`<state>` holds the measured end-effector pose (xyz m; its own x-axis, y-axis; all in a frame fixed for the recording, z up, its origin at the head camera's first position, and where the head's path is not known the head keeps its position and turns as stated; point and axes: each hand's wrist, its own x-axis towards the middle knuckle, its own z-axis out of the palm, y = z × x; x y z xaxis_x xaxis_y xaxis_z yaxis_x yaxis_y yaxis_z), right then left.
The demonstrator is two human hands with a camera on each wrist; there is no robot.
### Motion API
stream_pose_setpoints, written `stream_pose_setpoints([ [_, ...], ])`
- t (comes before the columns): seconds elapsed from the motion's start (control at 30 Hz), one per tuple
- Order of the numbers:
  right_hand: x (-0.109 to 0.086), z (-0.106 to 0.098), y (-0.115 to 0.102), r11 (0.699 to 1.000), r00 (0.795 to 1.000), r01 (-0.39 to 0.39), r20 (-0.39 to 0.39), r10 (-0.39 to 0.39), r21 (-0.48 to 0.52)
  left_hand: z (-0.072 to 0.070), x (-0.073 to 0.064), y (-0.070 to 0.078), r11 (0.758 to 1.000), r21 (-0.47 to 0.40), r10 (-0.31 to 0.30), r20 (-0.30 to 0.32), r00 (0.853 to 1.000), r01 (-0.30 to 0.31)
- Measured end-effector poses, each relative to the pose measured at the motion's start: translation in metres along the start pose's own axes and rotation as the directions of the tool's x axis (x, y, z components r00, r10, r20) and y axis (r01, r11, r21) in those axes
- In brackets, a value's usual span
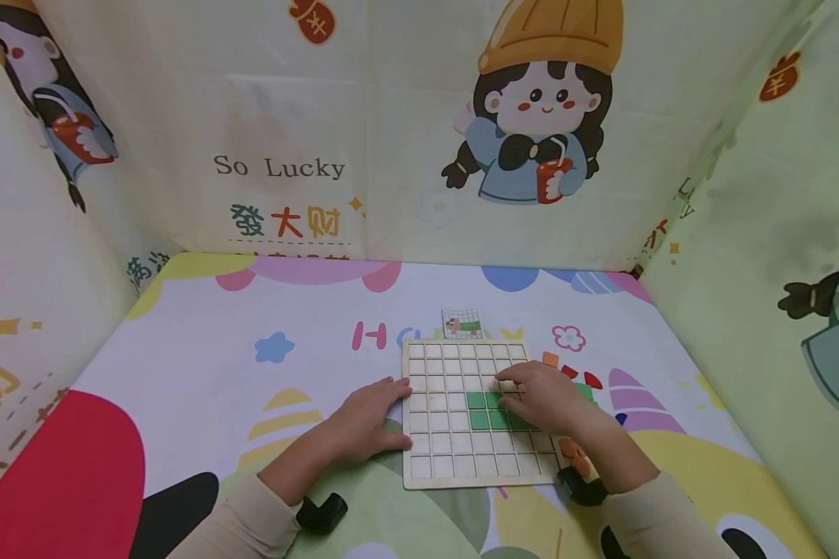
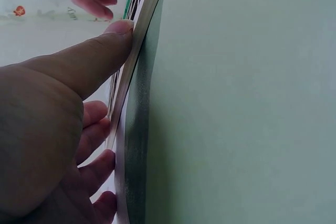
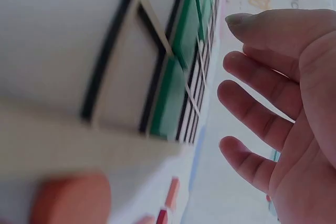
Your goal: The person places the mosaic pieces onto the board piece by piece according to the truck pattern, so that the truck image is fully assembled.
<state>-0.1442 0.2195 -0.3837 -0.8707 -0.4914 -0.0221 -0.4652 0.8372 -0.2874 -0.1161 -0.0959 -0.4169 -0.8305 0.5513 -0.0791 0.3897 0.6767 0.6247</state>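
Note:
A pale wooden grid board (image 1: 454, 444) lies on the table, with several green squares (image 1: 478, 420) in its cells right of the middle. At its left edge rests my left hand (image 1: 363, 419), fingers and thumb spread along the side. The left wrist view shows the thumb (image 2: 100, 56) pressed straight against the board's edge. My right hand (image 1: 548, 397) hovers over the right part of the grid, covering some cells. In the right wrist view its fingers (image 3: 257, 108) are loosely bent, with nothing between them, beside the green cells (image 3: 167, 98).
Behind the board lies a small picture card (image 1: 463, 324) showing a coloured pattern on a grid. Loose pieces sit to the board's right, among them an orange one (image 1: 550, 359), a red one (image 1: 593, 380) and a blue one (image 1: 621, 419). Printed cloth walls (image 1: 405, 155) enclose the table.

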Motion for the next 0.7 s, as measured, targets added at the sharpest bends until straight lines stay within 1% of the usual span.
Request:
stream_pose_setpoints([
  [0.2, -0.009, -0.008, 0.014, 0.996, 0.997, -0.069, -0.024, 0.070, 0.057, 0.000, -0.001, 0.001, 1.000, -0.006, -0.008, 0.000, 1.000, 0.008],
  [0.53, -0.027, -0.015, 0.036, 0.989, 0.985, -0.138, -0.095, 0.143, 0.051, 0.000, -0.001, 0.000, 1.000, -0.004, -0.007, -0.001, 1.000, 0.007],
  [0.7, -0.036, -0.018, 0.048, 0.979, 0.977, -0.195, -0.081, 0.199, 0.054, 0.000, -0.001, 0.000, 1.000, 0.007, -0.007, 0.001, 1.000, 0.007],
])
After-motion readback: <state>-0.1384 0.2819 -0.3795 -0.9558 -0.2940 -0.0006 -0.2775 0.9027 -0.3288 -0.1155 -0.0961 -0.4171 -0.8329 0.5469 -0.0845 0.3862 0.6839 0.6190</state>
